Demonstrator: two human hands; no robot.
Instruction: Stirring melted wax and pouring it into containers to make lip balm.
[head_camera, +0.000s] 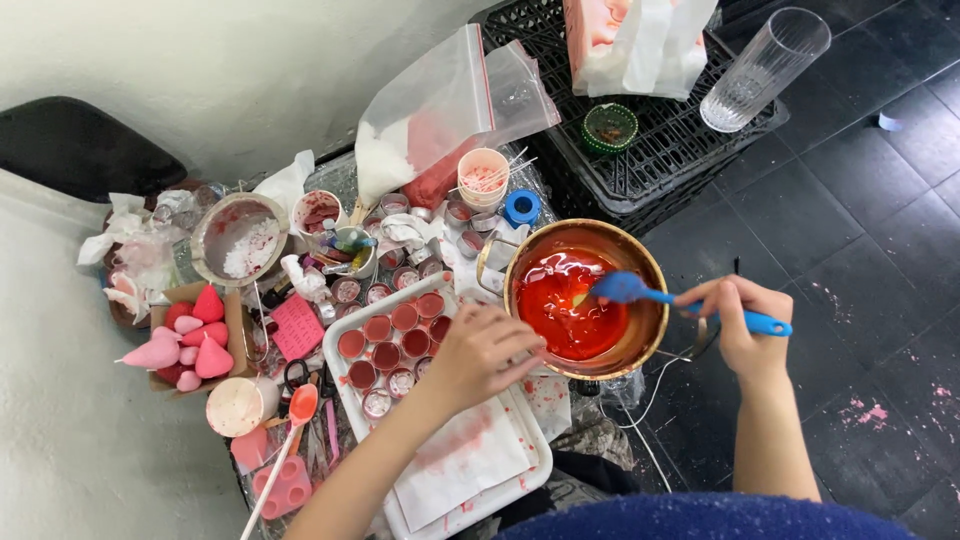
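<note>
Two hands are busy at one shiny pot (640, 262). The pot is round and gold, and it is full of wet red goo (565, 300) that shines. It sits in the middle, just right of a white tray (520, 478).

The right hand (738, 322) has its fingers curled tight around the handle of a blue spatula (668, 296). The flat end of the spatula dips into the red goo. The left hand (483, 352) rests at the pot's near rim with its fingers bent and a little spread. I cannot tell if it grips the rim or only touches it.

On the tray stand lots of small round cups (385, 340), most filled with red. A stained white paper (462, 462) lies on the tray under the left arm.

To the left is a box of pink cones (193, 345). Near it are a pink spoon (300, 408) and a pink mold (283, 483). Farther back sits a sieve (238, 238) with white and pink powder. A clear bag (440, 110) of white and pink stuff leans behind a paper cup (483, 177), and a blue tape roll (521, 207) sits just beside that cup.

Behind the pot is a black crate (670, 150). On it lie a tall clear glass (762, 70) tipped on its side and a small green dish (609, 127). A thin wire (655, 395) runs over the dark floor (870, 230) by the pot.
</note>
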